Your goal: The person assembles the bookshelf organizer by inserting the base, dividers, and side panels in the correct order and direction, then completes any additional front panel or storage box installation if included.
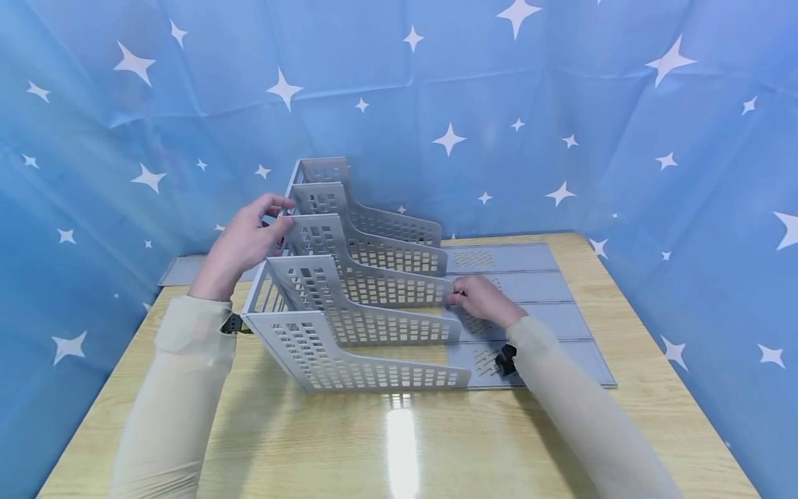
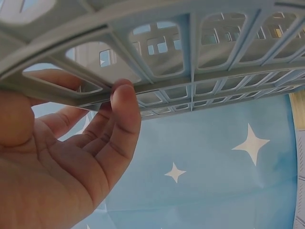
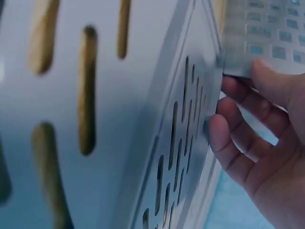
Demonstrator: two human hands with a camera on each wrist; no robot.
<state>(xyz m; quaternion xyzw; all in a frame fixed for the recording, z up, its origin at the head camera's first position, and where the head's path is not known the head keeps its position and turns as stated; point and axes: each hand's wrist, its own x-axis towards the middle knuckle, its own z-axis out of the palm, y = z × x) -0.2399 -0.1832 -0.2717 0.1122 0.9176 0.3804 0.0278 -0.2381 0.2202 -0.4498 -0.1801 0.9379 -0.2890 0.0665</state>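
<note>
A grey plastic file rack (image 1: 329, 360) with several upright perforated dividers stands on the table, its tall back at the left. My left hand (image 1: 244, 239) holds the top of that back; in the left wrist view, bent fingers (image 2: 125, 112) reach round a bar of the open lattice (image 2: 192, 71). Toward the rack's low end, my right hand (image 1: 483, 299) pinches the front corner of a middle divider (image 1: 405, 284). The right wrist view has the thumb on the perforated divider (image 3: 238, 43), with fingertips beneath it, right at the edge of a slotted grey panel (image 3: 138, 90).
Joined flat grey panels (image 1: 530, 287) with slots lie at the rack's right, partly under the right forearm. Another flat grey strip (image 1: 182, 270) lies behind the left wrist. A blue star-patterned curtain (image 1: 386, 125) surrounds the back and sides of the wooden table (image 1: 324, 450).
</note>
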